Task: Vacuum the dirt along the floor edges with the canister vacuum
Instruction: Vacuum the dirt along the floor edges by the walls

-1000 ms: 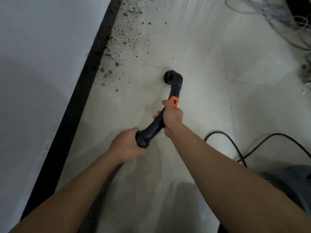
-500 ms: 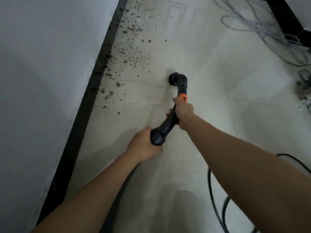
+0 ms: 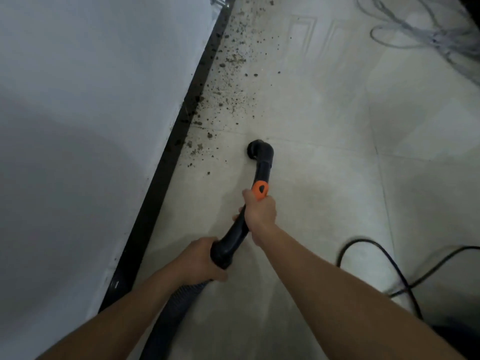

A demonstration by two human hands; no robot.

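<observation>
I hold a black curved vacuum handle [image 3: 262, 170] with an orange button [image 3: 260, 190]. Its round nozzle end [image 3: 254, 149] points down at the pale tiled floor. My right hand [image 3: 259, 212] grips the handle just below the orange button. My left hand [image 3: 200, 259] grips the thick rear end where the ribbed hose [image 3: 174, 302] joins. Dark dirt crumbs [image 3: 228, 81] lie scattered along the black baseboard [image 3: 166, 162]; the nearest crumbs [image 3: 197, 149] are left of the nozzle.
A white wall [image 3: 91, 126] rises on the left above the baseboard. A black power cord [image 3: 384, 258] loops on the floor at right. A tangle of grey cables [image 3: 426, 35] lies at the far right. A dark shape [image 3: 457, 336], partly cut off, sits at the bottom right.
The handle and both hands have shifted forward along the wall; the nozzle now sits closer to the dirt. The view has tilted, showing more dirt ahead.
</observation>
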